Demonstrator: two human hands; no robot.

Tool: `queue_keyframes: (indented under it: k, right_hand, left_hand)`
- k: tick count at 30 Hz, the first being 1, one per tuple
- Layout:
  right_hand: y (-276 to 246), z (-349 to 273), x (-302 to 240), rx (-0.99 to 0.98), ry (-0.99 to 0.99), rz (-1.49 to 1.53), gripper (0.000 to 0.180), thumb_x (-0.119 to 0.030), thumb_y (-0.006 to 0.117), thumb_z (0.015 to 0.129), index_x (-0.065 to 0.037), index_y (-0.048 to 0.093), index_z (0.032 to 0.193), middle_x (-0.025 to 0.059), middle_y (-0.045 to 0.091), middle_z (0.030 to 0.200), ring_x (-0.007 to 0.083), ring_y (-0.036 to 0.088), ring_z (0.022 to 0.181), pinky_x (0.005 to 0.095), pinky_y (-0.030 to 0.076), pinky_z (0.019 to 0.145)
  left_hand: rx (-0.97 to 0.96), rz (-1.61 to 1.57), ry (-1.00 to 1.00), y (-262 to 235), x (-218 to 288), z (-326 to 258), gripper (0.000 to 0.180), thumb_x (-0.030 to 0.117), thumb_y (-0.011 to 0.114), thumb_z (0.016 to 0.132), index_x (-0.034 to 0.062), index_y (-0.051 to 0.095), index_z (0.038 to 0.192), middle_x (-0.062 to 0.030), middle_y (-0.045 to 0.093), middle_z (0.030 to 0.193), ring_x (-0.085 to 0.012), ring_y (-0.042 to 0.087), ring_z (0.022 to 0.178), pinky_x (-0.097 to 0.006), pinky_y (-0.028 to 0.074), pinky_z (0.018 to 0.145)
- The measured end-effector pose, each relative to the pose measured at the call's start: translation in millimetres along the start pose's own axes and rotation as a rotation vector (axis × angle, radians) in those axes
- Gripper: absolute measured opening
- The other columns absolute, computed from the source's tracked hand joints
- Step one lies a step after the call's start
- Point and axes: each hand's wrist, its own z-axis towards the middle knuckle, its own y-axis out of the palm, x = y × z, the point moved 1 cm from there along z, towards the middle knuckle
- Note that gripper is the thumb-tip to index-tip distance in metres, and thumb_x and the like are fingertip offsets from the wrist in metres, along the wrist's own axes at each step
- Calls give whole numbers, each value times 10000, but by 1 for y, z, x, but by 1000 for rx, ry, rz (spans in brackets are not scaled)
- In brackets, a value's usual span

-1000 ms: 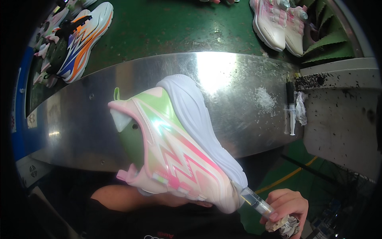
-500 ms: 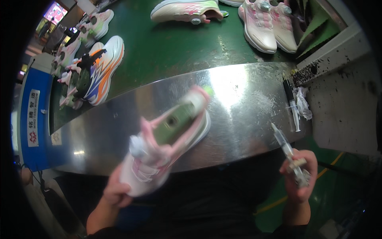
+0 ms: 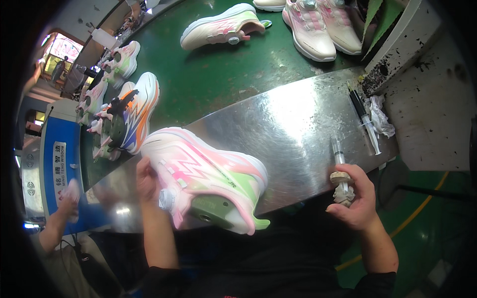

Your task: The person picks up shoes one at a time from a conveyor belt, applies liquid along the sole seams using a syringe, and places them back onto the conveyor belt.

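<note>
A pink, white and green sneaker (image 3: 213, 171) with a dial lace knob lies on its side in the air before me, its toe at the left and its opening toward me. My left hand (image 3: 148, 181) is closed on its toe end, the fingers partly hidden beneath the shoe. A green shoe last (image 3: 213, 207) shows inside. At the right, my right hand (image 3: 358, 198) grips a clear syringe (image 3: 339, 151), tip pointing away from me. A beige disc and crumpled grey-white wrapping sit around its rear part.
A black-and-clear syringe (image 3: 365, 121) and crumpled white tissue (image 3: 381, 116) lie on the metal plate (image 3: 233, 119) at right. Other sneakers (image 3: 221, 27) stand on the green belt (image 3: 179, 69), some at the left. A co-worker's hand (image 3: 67, 203) is at far left; a grey panel (image 3: 422, 114) borders the right.
My left hand has turned the sneaker from toe toward me to sideways, its side now facing up. My right hand with the syringe has shifted slightly left and up. A co-worker's hand has appeared at far left.
</note>
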Motion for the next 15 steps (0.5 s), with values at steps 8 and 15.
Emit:
queue_keyframes:
  k: [8,15]
  right_hand:
    - [7,1,-10,-140,115,245,690,-197,803,623,21,467,1185,65,549,1007,130,528,901,252,416,811]
    - [59,36,-15,-237,110,580,877,-38,723,659,-34,197,1361,100,408,1202,178,425,1121,319,337,967]
  left_hand:
    - [-101,-87,-83,-6,-3,4,458,210,506,830,-44,478,1211,-192,565,1160,-307,555,1072,-442,432,953]
    - [-139,-122,-104,-22,-2,3,448,191,499,822,-54,487,1197,-201,571,1150,-312,565,1060,-443,451,935]
